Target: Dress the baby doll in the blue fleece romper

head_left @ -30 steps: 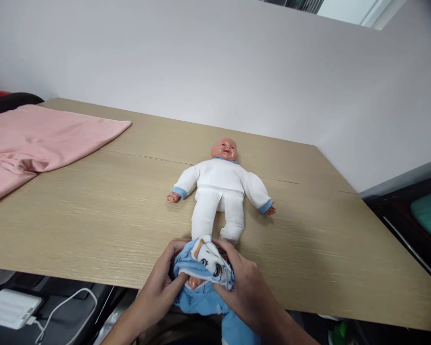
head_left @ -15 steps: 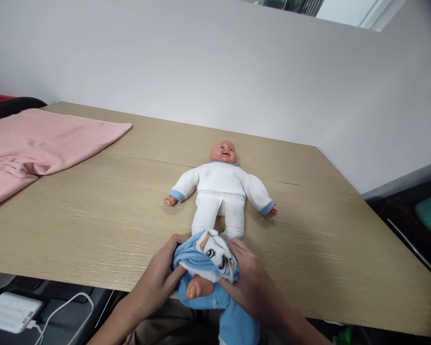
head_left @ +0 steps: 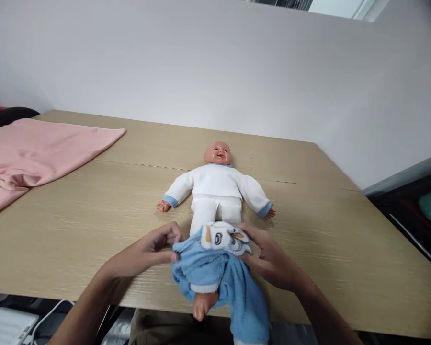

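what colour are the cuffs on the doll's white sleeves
Light blue cuffs on the doll, clearest in the head view.

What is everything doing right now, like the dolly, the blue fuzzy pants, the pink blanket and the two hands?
Doll: lying face up on the table, arms spread.
Blue fuzzy pants: pulled partway up the doll's legs, one bare foot sticking out.
Left hand: grip closed on the pants' waistband.
Right hand: grip closed on the waistband's other side.
Pink blanket: lying loosely spread at the table's left end.

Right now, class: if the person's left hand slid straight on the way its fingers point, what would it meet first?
The left hand points right, gripping the blue garment; pushing on, it would likely meet the doll, its leg inside.
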Demonstrator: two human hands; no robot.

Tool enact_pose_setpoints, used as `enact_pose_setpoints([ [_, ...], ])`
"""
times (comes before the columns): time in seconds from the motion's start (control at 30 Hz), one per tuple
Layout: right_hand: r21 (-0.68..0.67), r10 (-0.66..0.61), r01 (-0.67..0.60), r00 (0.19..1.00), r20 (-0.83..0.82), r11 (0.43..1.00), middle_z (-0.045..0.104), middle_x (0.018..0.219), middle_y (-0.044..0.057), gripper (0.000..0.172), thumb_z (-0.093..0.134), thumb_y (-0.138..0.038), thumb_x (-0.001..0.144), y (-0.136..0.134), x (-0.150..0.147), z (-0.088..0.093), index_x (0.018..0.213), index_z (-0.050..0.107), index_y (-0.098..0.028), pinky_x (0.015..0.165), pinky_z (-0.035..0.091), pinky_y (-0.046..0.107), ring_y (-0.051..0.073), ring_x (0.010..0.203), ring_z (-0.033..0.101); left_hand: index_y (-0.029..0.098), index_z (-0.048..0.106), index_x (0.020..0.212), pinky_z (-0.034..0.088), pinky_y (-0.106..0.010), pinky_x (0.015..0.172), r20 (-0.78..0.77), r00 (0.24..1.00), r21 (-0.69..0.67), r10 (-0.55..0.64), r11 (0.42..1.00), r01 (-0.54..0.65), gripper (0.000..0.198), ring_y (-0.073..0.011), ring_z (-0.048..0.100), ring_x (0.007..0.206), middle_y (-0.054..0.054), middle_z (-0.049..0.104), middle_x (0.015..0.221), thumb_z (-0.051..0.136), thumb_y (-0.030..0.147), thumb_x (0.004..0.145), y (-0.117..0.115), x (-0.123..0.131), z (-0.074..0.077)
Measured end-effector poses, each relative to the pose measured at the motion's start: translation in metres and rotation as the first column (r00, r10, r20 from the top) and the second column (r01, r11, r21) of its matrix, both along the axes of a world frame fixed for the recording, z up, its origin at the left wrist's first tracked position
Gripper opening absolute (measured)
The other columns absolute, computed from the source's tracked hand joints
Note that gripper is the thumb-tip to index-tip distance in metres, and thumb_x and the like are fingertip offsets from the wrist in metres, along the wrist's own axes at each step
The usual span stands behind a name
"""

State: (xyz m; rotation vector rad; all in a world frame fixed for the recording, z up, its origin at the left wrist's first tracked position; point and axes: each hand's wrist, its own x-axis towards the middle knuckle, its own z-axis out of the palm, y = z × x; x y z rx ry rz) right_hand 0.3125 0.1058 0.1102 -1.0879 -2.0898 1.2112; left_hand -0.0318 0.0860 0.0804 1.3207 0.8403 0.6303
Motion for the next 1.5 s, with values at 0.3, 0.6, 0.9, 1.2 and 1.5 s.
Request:
enact_pose_setpoints([
  [0.3,-0.178,0.086,-0.096,0.994,-0.06,0.979,0.074,0.107,0.004,0.035,0.074,-0.05,0.097,-0.002,0.001,-0.005,0.116,0.073,-0.021,0.085,0.053,0.032,0.022,0.093,0.065,0.03,0.056,0.135,0.041,-0.041,0.114,-0.313,0.931,0.338,0.187,0.938,-0.075,0.037,-0.0266,0.053,0.132,-0.006,0.059,0.139,0.066,0.049,0.105,0.003,0.016,0.027],
  [0.6,-0.213,0.077,-0.078,0.997,-0.012,0.974,0.072,0.101,0.003,0.04,0.07,-0.059,0.099,-0.007,-0.001,0.01,0.111,0.072,-0.02,0.083,0.05,0.032,0.022,0.091,0.061,0.023,0.057,0.103,0.048,-0.027,0.081,-0.237,0.969,0.311,-0.068,0.94,0.142,0.014,-0.0172,0.056,0.089,0.002,0.058,0.097,0.062,0.035,0.104,0.037,0.055,0.054],
  [0.9,-0.351,0.121,-0.319,0.867,-0.484,0.881,0.062,0.108,0.003,0.044,0.079,-0.057,0.093,-0.008,0.022,-0.009,0.117,0.063,-0.023,0.09,0.05,0.032,0.02,0.1,0.06,0.019,0.077,0.112,0.053,-0.029,0.084,-0.351,0.854,0.226,-0.384,0.85,0.475,0.047,-0.0253,0.068,0.1,-0.004,0.075,0.109,0.095,0.045,0.077,0.05,0.068,0.073],
  [1.2,-0.259,0.193,-0.181,0.981,0.021,0.949,0.046,0.073,-0.005,0.047,0.072,-0.061,0.097,-0.013,0.031,0.012,0.082,0.06,-0.019,0.061,0.033,0.026,0.012,0.067,0.04,0.022,0.07,0.136,0.056,-0.037,0.106,-0.069,0.885,0.134,-0.461,0.875,0.466,0.048,-0.0281,0.071,0.123,-0.009,0.078,0.131,0.08,0.041,0.093,0.065,0.094,0.052],
  [1.5,-0.273,0.136,-0.174,0.979,-0.152,0.946,0.073,0.111,0.006,0.042,0.067,-0.062,0.1,-0.033,0.035,0.028,0.104,0.077,-0.022,0.1,0.056,0.039,0.025,0.106,0.067,0.02,0.074,0.128,0.056,-0.039,0.106,-0.138,0.784,0.114,-0.606,0.776,0.62,0.053,-0.0309,0.07,0.122,-0.007,0.079,0.13,0.09,0.046,0.084,0.069,0.093,0.04],
])
